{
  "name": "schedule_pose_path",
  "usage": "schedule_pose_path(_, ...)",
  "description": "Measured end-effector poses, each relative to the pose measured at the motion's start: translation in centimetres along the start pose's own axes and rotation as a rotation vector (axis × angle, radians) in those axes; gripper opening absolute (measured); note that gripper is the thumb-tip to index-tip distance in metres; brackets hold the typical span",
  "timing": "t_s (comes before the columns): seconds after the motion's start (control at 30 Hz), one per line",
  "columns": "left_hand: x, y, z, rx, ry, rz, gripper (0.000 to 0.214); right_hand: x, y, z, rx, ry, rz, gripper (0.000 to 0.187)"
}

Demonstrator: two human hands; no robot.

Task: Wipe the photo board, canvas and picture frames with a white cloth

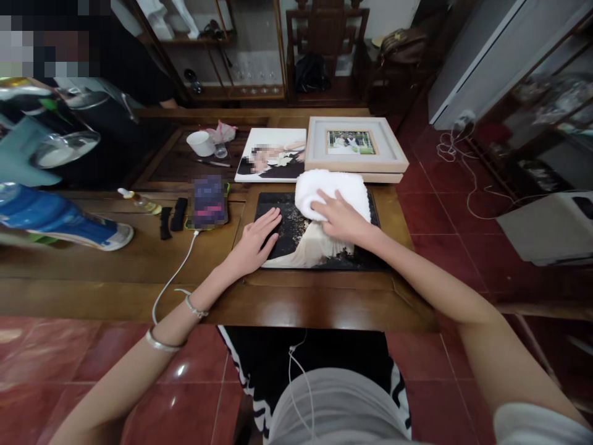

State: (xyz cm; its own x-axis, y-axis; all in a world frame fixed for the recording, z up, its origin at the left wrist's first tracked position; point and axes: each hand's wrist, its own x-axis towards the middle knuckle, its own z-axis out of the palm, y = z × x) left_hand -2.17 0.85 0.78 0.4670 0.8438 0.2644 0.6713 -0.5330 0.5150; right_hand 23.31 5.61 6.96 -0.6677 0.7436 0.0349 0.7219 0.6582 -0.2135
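Note:
A dark photo panel (282, 238) showing a pale, flowing dress lies flat on the wooden table in front of me. My left hand (259, 240) rests on its left side, palm down with the fingers stretched out and nothing held. On the panel's upper right part lies a folded white towel (340, 185). My right hand (340, 216) grips and presses this towel from above, thumb and fingers spread over it. Towel and hand hide part of the panel.
Behind the panel lie a white photo panel (273, 154) and a framed photo (356, 145). Leftward are a phone (208, 202) on a white cable, a dropper bottle (139, 201), a white cup (201, 143) and a blue bottle (60, 213). Another person (134, 62) is at the far left.

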Motion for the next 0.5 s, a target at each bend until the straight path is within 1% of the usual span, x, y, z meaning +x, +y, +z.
schedule_pose_path(0.07, 0.0, 0.0, 0.0, -0.001, 0.003, -0.003, 0.047, 1.2, 0.2, 0.1, -0.01, 0.01, 0.026, 0.047)
schedule_pose_path(0.1, 0.0, 0.0, 0.1, -0.003, 0.004, -0.005, 0.047, 1.3, -0.1, 0.3, -0.012, 0.006, 0.04, 0.049)
schedule_pose_path(0.17, -0.1, 0.0, 0.1, -0.009, 0.005, -0.011, 0.046, 0.6, -1.6, 0.8, -0.012, -0.013, 0.051, 0.052)
schedule_pose_path(0.2, -0.1, 0.0, 0.0, -0.011, 0.005, -0.014, 0.046, -0.3, -2.7, 1.1, -0.01, -0.032, 0.034, 0.054)
schedule_pose_path(0.27, -0.1, 0.1, 0.0, -0.009, -0.001, -0.017, 0.047, -2.6, -5.2, 1.5, 0.003, -0.079, -0.047, 0.053)
schedule_pose_path(0.3, -0.1, 0.1, -0.1, -0.005, -0.008, -0.018, 0.047, -4.0, -6.4, 1.7, 0.01, -0.115, -0.098, 0.051)
schedule_pose_path(0.37, -0.1, 0.2, -0.2, 0.001, -0.02, -0.018, 0.047, -6.6, -8.5, 1.7, 0.037, -0.142, -0.177, 0.045)
schedule_pose_path(0.43, 0.0, 0.4, -0.3, 0.003, -0.022, -0.017, 0.047, -8.7, -9.7, 1.4, 0.078, -0.159, -0.244, 0.04)
schedule_pose_path(0.5, 0.0, 0.5, -0.4, 0.001, -0.015, -0.012, 0.047, -9.8, -9.7, 1.0, 0.12, -0.172, -0.28, 0.04)
